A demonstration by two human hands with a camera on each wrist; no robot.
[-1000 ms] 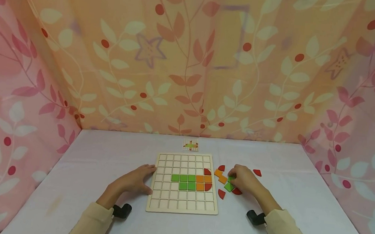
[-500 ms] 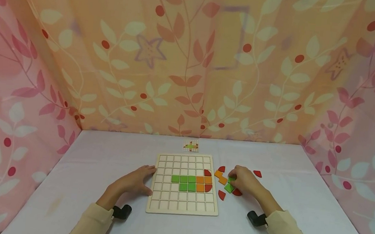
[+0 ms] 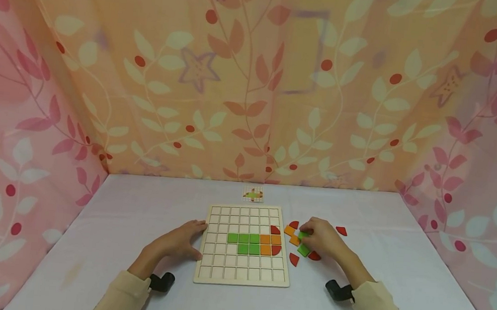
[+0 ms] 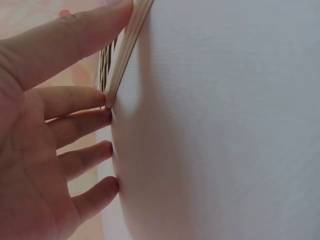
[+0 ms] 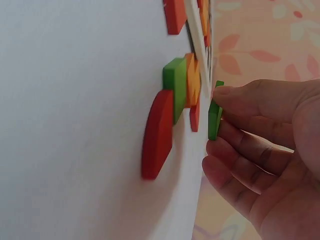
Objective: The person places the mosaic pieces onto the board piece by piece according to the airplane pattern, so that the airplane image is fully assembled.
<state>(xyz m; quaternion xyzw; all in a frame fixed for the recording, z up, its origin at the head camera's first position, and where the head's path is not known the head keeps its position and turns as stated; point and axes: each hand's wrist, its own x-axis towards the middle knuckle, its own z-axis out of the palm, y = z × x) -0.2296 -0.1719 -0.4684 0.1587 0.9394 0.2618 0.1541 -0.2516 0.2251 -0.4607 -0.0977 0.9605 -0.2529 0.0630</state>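
Observation:
My left hand [image 3: 179, 238] lies at the left edge of a wooden grid board [image 3: 240, 283], thumb and fingertips against it; in the left wrist view the fingers are spread and nearly straight. Right of the board, my right hand [image 3: 325, 238] pinches a green square tile [image 5: 215, 117] between thumb and fingers, raised above the table. Below it on the table lie another green tile [image 5: 176, 85], a red quarter-round tile [image 5: 157, 140] and orange tiles [image 5: 192, 80]. On the board, green tiles [image 3: 244, 238], orange tiles [image 3: 265, 239] and red quarter-rounds [image 3: 276, 250] form two adjoining rows with a rounded right end.
A small pattern card [image 3: 253, 193] lies behind the board. Loose red quarter-rounds are scattered at the right, one nearer the front [image 3: 294, 260] and one farther out [image 3: 341, 231]. Patterned cloth walls [image 3: 169, 92] enclose the white table [image 3: 136, 199] at the back and sides.
My right hand has picked up the green tile from the pile and shifted slightly left with it. The left hand stays at the board's edge.

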